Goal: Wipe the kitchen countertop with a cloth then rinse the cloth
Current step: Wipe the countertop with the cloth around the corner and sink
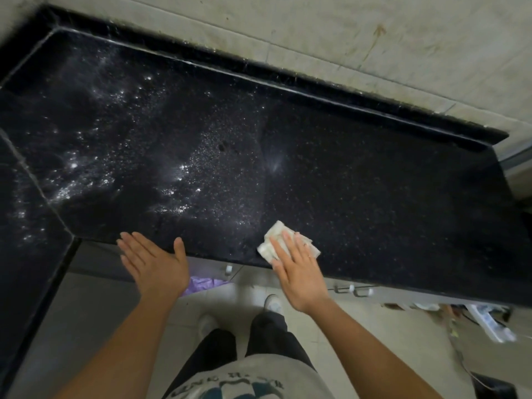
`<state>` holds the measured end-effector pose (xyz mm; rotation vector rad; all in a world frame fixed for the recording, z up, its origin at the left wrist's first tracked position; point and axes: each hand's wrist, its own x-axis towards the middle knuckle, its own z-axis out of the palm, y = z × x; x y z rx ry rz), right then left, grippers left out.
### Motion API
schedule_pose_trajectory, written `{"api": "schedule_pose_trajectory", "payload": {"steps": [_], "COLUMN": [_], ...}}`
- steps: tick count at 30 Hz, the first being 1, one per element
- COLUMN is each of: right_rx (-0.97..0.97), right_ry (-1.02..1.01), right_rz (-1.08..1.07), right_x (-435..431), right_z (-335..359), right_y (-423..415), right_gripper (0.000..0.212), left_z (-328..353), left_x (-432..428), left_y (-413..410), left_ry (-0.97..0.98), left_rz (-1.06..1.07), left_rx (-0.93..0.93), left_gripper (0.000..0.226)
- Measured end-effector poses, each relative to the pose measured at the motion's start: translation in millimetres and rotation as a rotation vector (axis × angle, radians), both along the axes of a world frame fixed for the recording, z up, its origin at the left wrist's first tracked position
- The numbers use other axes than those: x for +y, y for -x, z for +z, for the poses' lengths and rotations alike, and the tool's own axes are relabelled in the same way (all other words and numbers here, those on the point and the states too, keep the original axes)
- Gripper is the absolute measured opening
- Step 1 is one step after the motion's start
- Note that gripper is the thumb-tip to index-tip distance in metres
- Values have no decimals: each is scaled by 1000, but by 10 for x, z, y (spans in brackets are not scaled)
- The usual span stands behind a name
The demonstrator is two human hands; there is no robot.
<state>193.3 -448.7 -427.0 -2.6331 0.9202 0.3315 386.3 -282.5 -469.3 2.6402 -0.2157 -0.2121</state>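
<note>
A black speckled countertop (359, 174) fills the view, with white foamy wet patches across its left and middle. A folded white cloth (273, 236) lies near the counter's front edge. My right hand (299, 269) presses flat on the cloth, fingers spread over it. My left hand (152, 263) hovers palm-up just off the front edge, to the left of the cloth, fingers apart and holding nothing.
A raised black backsplash (316, 90) borders the counter along the stained wall. The counter turns a corner at the left (26, 226). Below are cabinet handles (354, 290), a purple bag (201, 283), clutter at the right (486, 321) and my feet on the tiled floor.
</note>
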Motion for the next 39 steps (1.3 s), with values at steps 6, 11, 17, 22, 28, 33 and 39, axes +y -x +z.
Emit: {"api": "schedule_pose_trajectory", "payload": {"steps": [6, 11, 17, 22, 28, 33, 39], "right_rx": [34, 78, 0, -50, 14, 105, 5], "right_ry": [44, 14, 35, -38, 144, 18, 0], "right_rz": [-541, -614, -19, 385, 308, -334, 5], "right_x": [-715, -980, -187, 303, -549, -847, 289], "right_z": [-48, -57, -298, -70, -188, -50, -205], "right_y": [49, -528, -1112, -911, -767, -1080, -1200], "right_gripper": [54, 54, 83, 50, 66, 55, 58], "left_z": [62, 79, 93, 57, 130, 164, 128], "left_x": [-7, 14, 32, 32, 21, 19, 12], "left_y": [-14, -35, -69, -46, -70, -90, -102], "left_ry": [-70, -143, -152, -134, -181, -215, -213], "left_rz": [-35, -56, -72, -69, -97, -84, -90], "left_rx": [42, 68, 78, 38, 101, 95, 105], "left_gripper": [84, 86, 88, 98, 90, 89, 91]}}
